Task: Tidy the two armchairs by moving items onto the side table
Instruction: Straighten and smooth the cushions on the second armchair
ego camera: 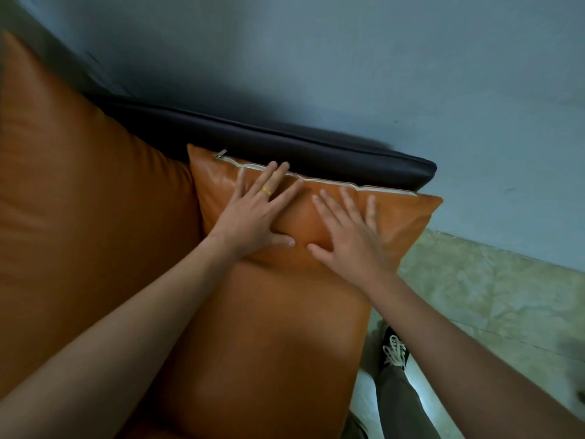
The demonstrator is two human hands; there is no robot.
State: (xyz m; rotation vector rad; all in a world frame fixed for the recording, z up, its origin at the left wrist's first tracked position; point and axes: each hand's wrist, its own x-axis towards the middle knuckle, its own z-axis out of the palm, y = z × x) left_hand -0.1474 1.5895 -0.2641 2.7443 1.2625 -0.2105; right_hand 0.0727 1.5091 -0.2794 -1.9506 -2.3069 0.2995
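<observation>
An orange leather throw pillow (408, 217) with a white zipper along its top edge leans against the dark armrest (316, 147) of an orange armchair (259, 343). My left hand (253, 213) lies flat on the pillow's left half, fingers straight and spread, a yellow ring on one finger. My right hand (348, 236) presses flat on the pillow's middle, fingers straight. Neither hand grips anything. The side table is out of view.
The armchair's orange back cushion (79, 201) fills the left side. A blue-grey wall (380, 58) rises behind the armrest. Pale stone floor (490, 296) lies to the right, where my leg and black shoe with white laces (395, 350) stand beside the seat.
</observation>
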